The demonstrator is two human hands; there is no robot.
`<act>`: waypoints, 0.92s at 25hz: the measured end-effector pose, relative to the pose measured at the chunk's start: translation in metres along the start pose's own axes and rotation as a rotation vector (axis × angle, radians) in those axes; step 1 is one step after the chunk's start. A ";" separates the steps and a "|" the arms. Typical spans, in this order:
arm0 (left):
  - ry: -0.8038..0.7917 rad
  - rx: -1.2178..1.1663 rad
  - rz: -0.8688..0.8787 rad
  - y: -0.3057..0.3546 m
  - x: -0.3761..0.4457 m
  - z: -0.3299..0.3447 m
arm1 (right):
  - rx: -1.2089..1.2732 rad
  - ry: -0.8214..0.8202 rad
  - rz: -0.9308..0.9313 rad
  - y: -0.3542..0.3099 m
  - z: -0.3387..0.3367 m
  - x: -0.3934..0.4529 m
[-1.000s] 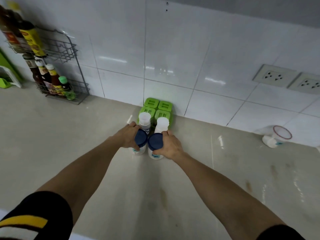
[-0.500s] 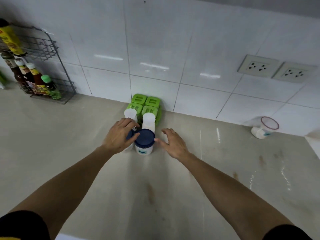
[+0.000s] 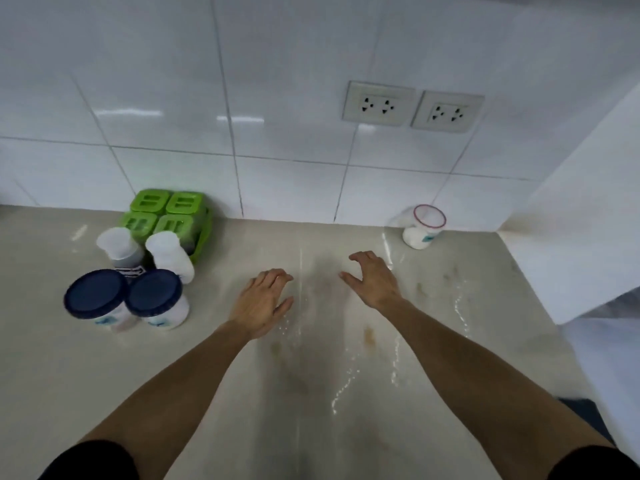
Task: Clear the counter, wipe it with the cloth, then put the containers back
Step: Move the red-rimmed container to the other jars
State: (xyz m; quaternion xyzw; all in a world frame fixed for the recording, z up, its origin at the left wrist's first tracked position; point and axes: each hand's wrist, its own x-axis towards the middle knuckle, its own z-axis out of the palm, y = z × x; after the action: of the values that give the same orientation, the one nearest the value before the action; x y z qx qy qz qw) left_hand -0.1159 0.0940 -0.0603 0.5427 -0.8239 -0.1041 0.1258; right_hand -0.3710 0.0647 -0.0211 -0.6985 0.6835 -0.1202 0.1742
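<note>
Two white jars with dark blue lids [image 3: 96,297] [image 3: 154,296] stand side by side on the beige counter [image 3: 311,375] at the left. Behind them are two white-capped bottles [image 3: 119,247] [image 3: 169,252] and a green rack of four green-lidded containers [image 3: 166,216] against the wall. A clear jar with a red rim [image 3: 423,227] lies tilted at the back right. My left hand [image 3: 261,304] hovers open over the counter's middle, right of the blue-lidded jars. My right hand [image 3: 372,278] is open too, fingers spread, left of the red-rimmed jar. No cloth is in view.
White tiled wall with two double sockets [image 3: 412,105] runs along the back. A white side wall [image 3: 588,220] closes the counter on the right. Brown stains [image 3: 370,336] and wet streaks [image 3: 346,375] mark the counter between and in front of my hands.
Both hands have let go of the blue-lidded jars and moved right, over the counter's middle. The view has swung right, so the jars now sit at the left and the wire rack is gone.
</note>
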 end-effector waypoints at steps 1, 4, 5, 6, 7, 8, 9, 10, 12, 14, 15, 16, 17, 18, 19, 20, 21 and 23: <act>-0.045 0.008 -0.044 0.006 0.011 0.011 | -0.019 0.025 0.026 0.019 -0.011 0.007; -0.136 0.015 -0.152 0.015 0.040 0.039 | -0.083 0.096 0.092 0.069 -0.039 0.031; -0.135 0.019 -0.173 0.015 0.045 0.046 | -0.105 0.119 0.108 0.081 -0.046 0.039; -0.126 0.027 -0.184 0.015 0.050 0.052 | -0.118 0.140 0.122 0.092 -0.052 0.049; -0.119 0.039 -0.189 0.014 0.054 0.057 | -0.127 0.157 0.133 0.102 -0.058 0.058; -0.120 0.056 -0.194 0.012 0.057 0.062 | -0.139 0.169 0.144 0.110 -0.061 0.067; -0.126 0.077 -0.206 0.010 0.059 0.067 | -0.160 0.173 0.154 0.117 -0.064 0.075; -0.132 0.094 -0.224 0.009 0.059 0.072 | -0.186 0.174 0.163 0.122 -0.066 0.082; -0.143 0.119 -0.250 0.006 0.060 0.079 | -0.218 0.172 0.188 0.130 -0.070 0.096; -0.153 0.134 -0.256 0.003 0.060 0.082 | -0.216 0.176 0.222 0.138 -0.072 0.111; -0.159 0.132 -0.256 0.003 0.061 0.082 | -0.203 0.180 0.246 0.141 -0.074 0.118; -0.162 0.131 -0.255 0.003 0.062 0.083 | -0.184 0.180 0.272 0.144 -0.075 0.126; -0.159 0.134 -0.256 0.003 0.061 0.083 | -0.159 0.179 0.295 0.146 -0.075 0.133; -0.154 0.138 -0.258 0.002 0.061 0.083 | -0.125 0.175 0.322 0.147 -0.075 0.140; -0.154 0.141 -0.260 0.002 0.060 0.082 | -0.079 0.171 0.355 0.147 -0.075 0.146; -0.153 0.141 -0.259 0.001 0.061 0.083 | -0.030 0.175 0.388 0.149 -0.074 0.150; -0.150 0.143 -0.255 0.001 0.061 0.084 | 0.012 0.185 0.415 0.151 -0.073 0.153; -0.146 0.158 -0.257 0.003 0.062 0.085 | 0.052 0.221 0.434 0.153 -0.070 0.151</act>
State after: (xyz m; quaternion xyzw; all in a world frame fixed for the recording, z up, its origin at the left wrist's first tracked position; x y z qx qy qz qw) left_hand -0.1688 0.0412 -0.1343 0.6429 -0.7602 -0.0934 0.0079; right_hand -0.5333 -0.0921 -0.0302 -0.5133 0.8292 -0.1731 0.1379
